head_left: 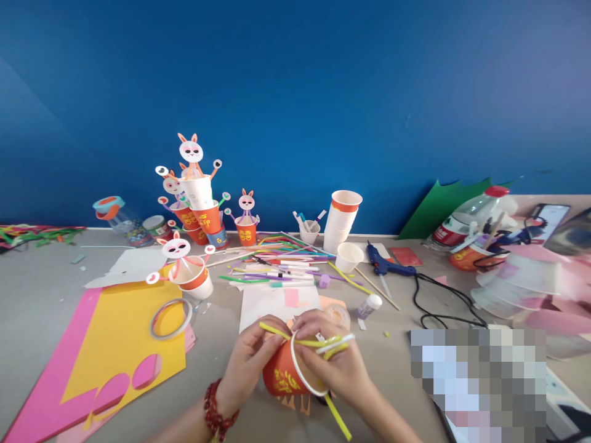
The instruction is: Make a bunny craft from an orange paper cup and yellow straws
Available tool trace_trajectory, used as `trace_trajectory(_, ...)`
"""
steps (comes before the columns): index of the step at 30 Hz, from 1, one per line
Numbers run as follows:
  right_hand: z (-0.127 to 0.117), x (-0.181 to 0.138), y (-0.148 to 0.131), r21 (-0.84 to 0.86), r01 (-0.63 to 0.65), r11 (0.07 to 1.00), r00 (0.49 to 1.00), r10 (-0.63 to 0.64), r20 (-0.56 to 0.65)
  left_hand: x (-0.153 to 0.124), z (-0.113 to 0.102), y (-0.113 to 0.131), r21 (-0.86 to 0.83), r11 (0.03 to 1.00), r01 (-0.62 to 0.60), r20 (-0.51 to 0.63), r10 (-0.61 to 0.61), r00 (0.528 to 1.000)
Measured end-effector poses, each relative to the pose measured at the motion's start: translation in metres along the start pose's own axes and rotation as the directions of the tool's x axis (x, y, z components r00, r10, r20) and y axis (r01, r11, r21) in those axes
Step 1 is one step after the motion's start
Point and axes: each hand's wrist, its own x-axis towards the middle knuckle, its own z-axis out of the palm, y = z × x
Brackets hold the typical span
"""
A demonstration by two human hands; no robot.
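An orange-red paper cup point(282, 373) with yellow lettering lies tilted between my hands, its white-rimmed mouth turned to the right. My left hand point(249, 363) is closed on the cup's side near the rim, thumb and forefinger by a yellow strip point(272, 330) resembling a pipe cleaner. On the rim, my right hand point(335, 363) is closed, its thumb at the mouth. Yellow and white ends stick out beyond the right fingers. Another yellow length point(339, 419) hangs from the cup toward the lower right. My fingers hide where the strips meet the cup.
Rabbit-topped cups point(201, 212) stand at the back left; another rabbit cup point(192, 280) is nearer. Yellow card point(138, 307) with a tape roll point(170, 319) lies left. Pens and sticks point(281, 261) spread behind my hands. A corded blue glue gun point(385, 263) and glue stick point(368, 306) lie right.
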Motion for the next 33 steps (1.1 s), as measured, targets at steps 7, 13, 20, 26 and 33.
trace_trajectory(7,0.000,0.003,-0.001,-0.026,0.030,0.999,0.999,-0.031,-0.013,-0.002,0.004,-0.007,-0.266,0.940,0.214,-0.067,-0.239,0.969)
trace_trajectory(13,0.003,-0.001,0.003,-0.040,0.038,0.998,0.998,-0.040,-0.050,-0.003,0.005,0.001,-0.260,0.946,0.194,-0.072,-0.220,0.973)
trace_trajectory(20,0.004,-0.002,0.001,-0.081,0.051,0.995,0.997,-0.055,-0.052,-0.001,0.006,0.002,-0.264,0.938,0.225,-0.066,-0.251,0.966)
trace_trajectory(26,0.004,-0.002,-0.001,-0.127,0.061,0.990,0.998,-0.065,-0.024,-0.002,0.003,0.007,0.006,0.997,0.082,-0.093,-0.081,0.992)
trace_trajectory(33,0.004,-0.006,-0.001,-0.150,0.083,0.985,0.996,-0.086,-0.012,-0.005,0.002,0.011,0.248,0.952,-0.180,-0.005,0.187,0.982)
